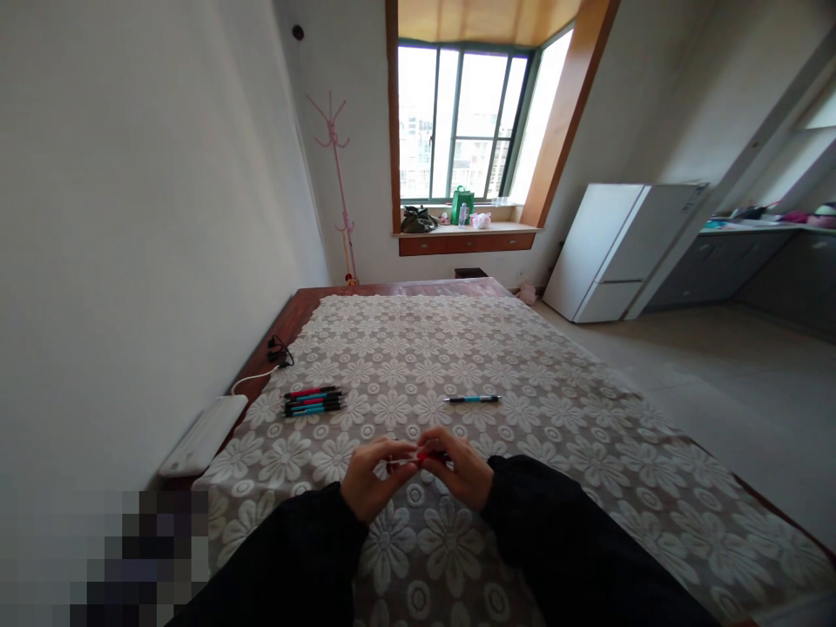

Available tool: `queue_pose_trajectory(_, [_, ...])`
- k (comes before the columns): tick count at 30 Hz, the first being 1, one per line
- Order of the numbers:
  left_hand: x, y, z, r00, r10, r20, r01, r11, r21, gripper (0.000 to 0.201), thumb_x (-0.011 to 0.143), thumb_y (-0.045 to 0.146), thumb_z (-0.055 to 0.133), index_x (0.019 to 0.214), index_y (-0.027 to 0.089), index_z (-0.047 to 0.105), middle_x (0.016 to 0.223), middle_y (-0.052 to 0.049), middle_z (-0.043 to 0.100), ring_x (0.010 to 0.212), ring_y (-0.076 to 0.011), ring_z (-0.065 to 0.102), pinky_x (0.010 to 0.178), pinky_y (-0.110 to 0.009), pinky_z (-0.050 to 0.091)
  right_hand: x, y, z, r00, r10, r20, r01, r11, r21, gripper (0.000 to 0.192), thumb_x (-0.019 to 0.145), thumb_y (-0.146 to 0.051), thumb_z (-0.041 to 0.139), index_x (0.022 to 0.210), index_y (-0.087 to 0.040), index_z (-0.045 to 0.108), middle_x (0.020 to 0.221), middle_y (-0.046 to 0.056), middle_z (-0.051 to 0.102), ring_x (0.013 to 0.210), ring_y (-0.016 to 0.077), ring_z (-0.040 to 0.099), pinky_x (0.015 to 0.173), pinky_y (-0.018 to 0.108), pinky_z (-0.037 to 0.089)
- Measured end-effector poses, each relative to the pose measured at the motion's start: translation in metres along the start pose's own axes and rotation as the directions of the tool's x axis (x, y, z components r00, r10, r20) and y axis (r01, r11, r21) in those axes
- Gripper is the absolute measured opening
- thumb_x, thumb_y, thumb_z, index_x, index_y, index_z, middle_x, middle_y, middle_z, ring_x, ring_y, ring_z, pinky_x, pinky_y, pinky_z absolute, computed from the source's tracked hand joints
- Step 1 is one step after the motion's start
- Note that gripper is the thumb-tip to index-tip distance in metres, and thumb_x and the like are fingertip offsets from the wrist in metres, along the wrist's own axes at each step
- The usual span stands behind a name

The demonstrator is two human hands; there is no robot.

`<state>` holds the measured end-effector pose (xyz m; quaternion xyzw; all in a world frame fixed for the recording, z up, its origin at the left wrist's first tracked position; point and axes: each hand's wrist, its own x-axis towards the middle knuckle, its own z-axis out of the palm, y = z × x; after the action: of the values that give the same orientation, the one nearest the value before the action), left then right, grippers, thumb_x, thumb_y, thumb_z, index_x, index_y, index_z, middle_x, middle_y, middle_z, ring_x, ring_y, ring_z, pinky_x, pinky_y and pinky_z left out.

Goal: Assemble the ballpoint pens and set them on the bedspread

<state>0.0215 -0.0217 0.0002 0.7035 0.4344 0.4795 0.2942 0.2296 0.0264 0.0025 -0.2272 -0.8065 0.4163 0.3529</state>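
Both hands are in view, raised a little above the near part of the table, their fingertips meeting or nearly meeting. The left hand is curled, thumb and fingers drawn together on the thin end of a slender item. The right hand is likewise bent into a pinch, with the item's red portion between thumb and fingers. The item lies roughly level between the two hands; the fingers cover much of it, and it cannot be determined whether it is one part or two joined. Both wrists emerge from black sleeves. The table is largely covered by a grey-brown cloth with a raised pale flower pattern; reddish wood shows along its left and far edges. Beyond the right hand, a single blue-and-black pen lies crosswise on the cloth, apart from both hands. Farther left, a group of pens, red-and-black and blue-and-black, lies side by side and closely packed; the exact count is unclear. At the left edge of the table rests a white flat box, a white cable running from its far end towards a black cord. In the background stand a pink coat rack, a window with a green bag on its sill, and a white refrigerator.
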Motion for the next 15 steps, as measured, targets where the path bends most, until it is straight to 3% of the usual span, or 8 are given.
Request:
queue_pose_trajectory(2, [-0.0015, -0.0007, 0.0008, 0.997, -0.071, -0.03, 0.069, 0.996, -0.062, 0.024, 0.087, 0.033, 0.07, 0.107, 0.021, 0.066, 0.083, -0.003, 0.076, 0.068, -0.0156, 0.068, 0.065, -0.027, 0.054, 0.0003, -0.0008, 0.0002, 1.0, 0.006, -0.008, -0.006, 1.0, 0.012, 0.02, 0.094, -0.018, 0.056, 0.113, -0.023, 0.05, 0.091, 0.002, 0.073, 0.083, 0.0171, 0.07, 0.075, 0.029, 0.053])
queue_pose_trajectory(4, [-0.0019, -0.0021, 0.0013, 0.993, -0.096, -0.07, 0.09, 0.993, -0.075, 0.018, 0.087, 0.033, 0.069, 0.099, 0.02, 0.064, 0.079, -0.003, 0.075, 0.065, -0.0152, 0.068, 0.064, -0.026, 0.053, 0.0003, -0.0004, 0.0005, 1.0, 0.01, -0.011, -0.01, 0.999, 0.033, 0.02, 0.095, -0.018, 0.055, 0.114, -0.023, 0.049, 0.091, 0.002, 0.073, 0.084, 0.0172, 0.071, 0.076, 0.029, 0.053])
queue_pose_trajectory(8, [0.0005, -0.0038, 0.0013, 0.989, -0.059, -0.133, 0.063, 0.998, 0.029, 0.016, 0.084, 0.033, 0.074, 0.08, 0.019, 0.069, 0.067, 0.0, 0.069, 0.058, -0.0123, 0.061, 0.057, -0.023, 0.048, -0.0006, 0.0031, 0.0007, 1.0, 0.01, -0.011, -0.01, 1.0, 0.026, 0.02, 0.094, -0.017, 0.055, 0.113, -0.023, 0.05, 0.091, 0.003, 0.073, 0.084, 0.0174, 0.071, 0.076, 0.029, 0.054])
queue_pose_trajectory(15, [0.0008, -0.0011, 0.0032, 0.992, 0.034, -0.125, -0.023, 0.995, 0.093, 0.018, 0.082, 0.035, 0.076, 0.074, 0.019, 0.073, 0.064, 0.0, 0.062, 0.057, -0.0112, 0.057, 0.055, -0.022, 0.047, -0.0013, 0.0066, -0.0017, 0.999, -0.035, 0.028, 0.039, 0.987, -0.157, 0.018, 0.094, -0.019, 0.055, 0.112, -0.022, 0.053, 0.09, 0.004, 0.071, 0.081, 0.018, 0.068, 0.073, 0.029, 0.051])
